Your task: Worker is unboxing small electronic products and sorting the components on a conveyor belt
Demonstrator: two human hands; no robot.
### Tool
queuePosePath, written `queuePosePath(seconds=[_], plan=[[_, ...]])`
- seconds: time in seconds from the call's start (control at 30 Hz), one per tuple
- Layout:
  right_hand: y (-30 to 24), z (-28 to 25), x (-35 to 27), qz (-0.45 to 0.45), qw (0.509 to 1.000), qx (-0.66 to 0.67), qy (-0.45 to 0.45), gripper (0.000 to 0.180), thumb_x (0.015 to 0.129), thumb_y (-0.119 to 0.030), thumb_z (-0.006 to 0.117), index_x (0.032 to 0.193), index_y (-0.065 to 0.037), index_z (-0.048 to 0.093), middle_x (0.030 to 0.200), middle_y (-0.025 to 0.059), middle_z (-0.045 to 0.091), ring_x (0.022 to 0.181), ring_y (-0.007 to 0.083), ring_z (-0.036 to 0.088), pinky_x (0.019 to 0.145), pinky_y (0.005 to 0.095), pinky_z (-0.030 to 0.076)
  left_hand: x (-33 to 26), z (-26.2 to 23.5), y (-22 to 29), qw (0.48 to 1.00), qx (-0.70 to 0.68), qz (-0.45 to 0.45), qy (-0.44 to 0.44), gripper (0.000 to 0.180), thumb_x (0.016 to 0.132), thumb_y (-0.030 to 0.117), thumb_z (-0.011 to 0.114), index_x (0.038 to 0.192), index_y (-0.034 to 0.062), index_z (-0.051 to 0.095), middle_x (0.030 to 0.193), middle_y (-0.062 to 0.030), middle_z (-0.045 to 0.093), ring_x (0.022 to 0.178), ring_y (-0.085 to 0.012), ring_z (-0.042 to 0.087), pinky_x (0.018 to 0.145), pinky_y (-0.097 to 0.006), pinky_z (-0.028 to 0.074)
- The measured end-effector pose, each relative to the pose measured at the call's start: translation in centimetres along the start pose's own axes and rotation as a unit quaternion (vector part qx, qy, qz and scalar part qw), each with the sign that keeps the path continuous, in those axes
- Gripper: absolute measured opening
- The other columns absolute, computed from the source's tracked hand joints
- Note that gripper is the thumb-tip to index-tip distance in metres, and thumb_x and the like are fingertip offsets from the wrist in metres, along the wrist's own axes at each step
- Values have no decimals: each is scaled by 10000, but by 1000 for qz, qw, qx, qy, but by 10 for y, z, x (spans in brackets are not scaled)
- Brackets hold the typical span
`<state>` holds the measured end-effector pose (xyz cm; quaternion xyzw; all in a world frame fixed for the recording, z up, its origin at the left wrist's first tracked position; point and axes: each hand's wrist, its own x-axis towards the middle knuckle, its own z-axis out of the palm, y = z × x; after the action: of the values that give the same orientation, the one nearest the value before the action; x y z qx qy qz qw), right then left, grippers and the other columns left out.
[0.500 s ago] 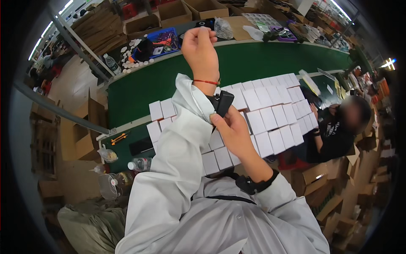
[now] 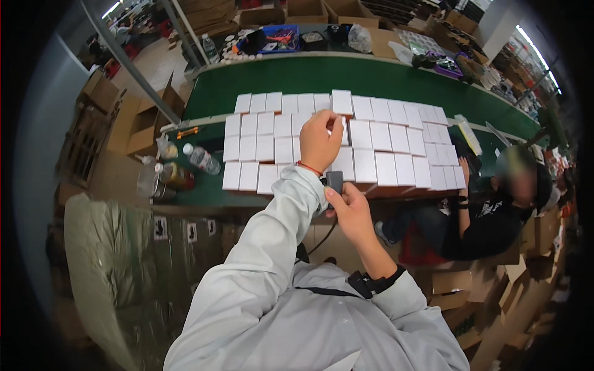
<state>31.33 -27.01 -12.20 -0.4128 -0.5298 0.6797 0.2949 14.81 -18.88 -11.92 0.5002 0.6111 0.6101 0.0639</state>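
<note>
My left hand [image 2: 320, 142] is held over the white boxes with its fingers curled closed, and I see nothing in them. A red cord bracelet [image 2: 309, 167] circles that wrist. Just below it, on the sleeve cuff, sits a small black box-shaped device [image 2: 334, 180]. My right hand [image 2: 352, 213] pinches this device's lower edge between thumb and fingers; a strap there is partly hidden. Another black band [image 2: 374, 283] is around my right wrist. Rows of small white boxes [image 2: 390, 136] stand close together on the green table beyond my hands.
On the table's left are a water bottle [image 2: 202, 159] and an orange-handled tool [image 2: 188, 132]. A blue tray [image 2: 281, 38] of small parts lies across the green surface [image 2: 247, 77]. A seated person [image 2: 489, 216] is at the right. A large wrapped bundle [image 2: 108, 266] stands at lower left.
My left hand has come down and nearer, its wrist still beside my right hand. The view has shifted, showing more of the white boxes. My right hand stays at the black device.
</note>
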Motion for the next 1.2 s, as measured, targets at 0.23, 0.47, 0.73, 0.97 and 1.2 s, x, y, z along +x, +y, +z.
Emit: queuePosePath(seconds=[0.23,0.47,0.73,0.97,1.2], plan=[[-25,-13,-78,-416,810,-393,128,474,862,-284,832,1219,-35,643,1198,140,603,1118,334,625,902,420,538,-38,13,44,977,185,105,8,110,927,139,684,871,45,675,836,-101,697,761,-299,685,700,-430,522],[-17,-21,-89,-369,885,-279,51,238,878,-204,793,985,-60,637,1008,101,591,881,324,614,765,436,502,-74,43,45,930,335,140,-53,98,869,188,719,833,103,685,817,-66,687,793,-288,681,718,-476,480],[-34,12,-115,-481,800,-351,-70,187,845,-50,680,1030,-48,653,928,138,638,919,332,658,793,450,556,-93,35,15,864,462,121,-158,74,854,173,692,880,113,726,894,-85,714,878,-290,690,810,-463,481],[-53,35,-76,-352,825,-398,-191,311,869,44,604,1165,-37,656,975,167,709,969,378,701,851,463,558,-110,61,18,743,546,295,-249,74,843,178,685,830,123,731,887,-75,723,915,-281,700,827,-436,473],[-7,-7,-166,-474,809,-279,-207,271,833,47,702,1082,-55,662,1085,122,673,906,334,692,790,398,576,-47,-21,-11,851,-212,-443,189,174,914,218,623,1016,91,686,1057,-25,719,963,-219,694,854,-415,520]])
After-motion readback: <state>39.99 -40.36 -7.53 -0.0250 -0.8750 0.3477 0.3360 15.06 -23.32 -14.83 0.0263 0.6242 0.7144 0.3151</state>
